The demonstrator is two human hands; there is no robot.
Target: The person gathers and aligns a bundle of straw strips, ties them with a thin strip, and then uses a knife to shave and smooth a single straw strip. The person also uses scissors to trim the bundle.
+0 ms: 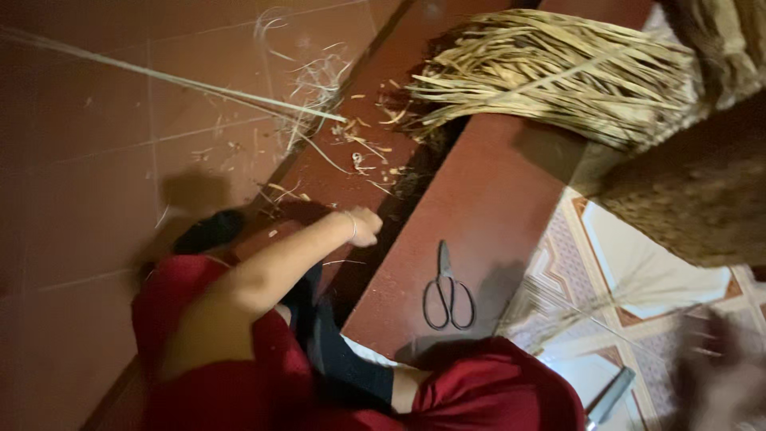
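My left hand (pixel 365 227), a thin bracelet on its wrist, is curled into a fist over the edge of a red-brown step (pixel 479 199); I cannot make out anything in it. My left arm reaches out from a red sleeve (pixel 199 319). Black scissors (pixel 448 295) lie shut on the step, a little to the right of that hand. My right hand (pixel 718 367) is a dark blur at the lower right, beside thin pale strands (pixel 574 315); its grip is unclear. A thick bundle of dried yellow straw (pixel 558 76) lies at the top.
A brown woven piece (pixel 702 199) fills the right side. Straw scraps (pixel 359 148) litter the upper step. A long thin fibre (pixel 159 76) crosses the red tiled floor at the left. A grey flat blade-like object (pixel 610 395) lies on patterned tiles (pixel 646 275).
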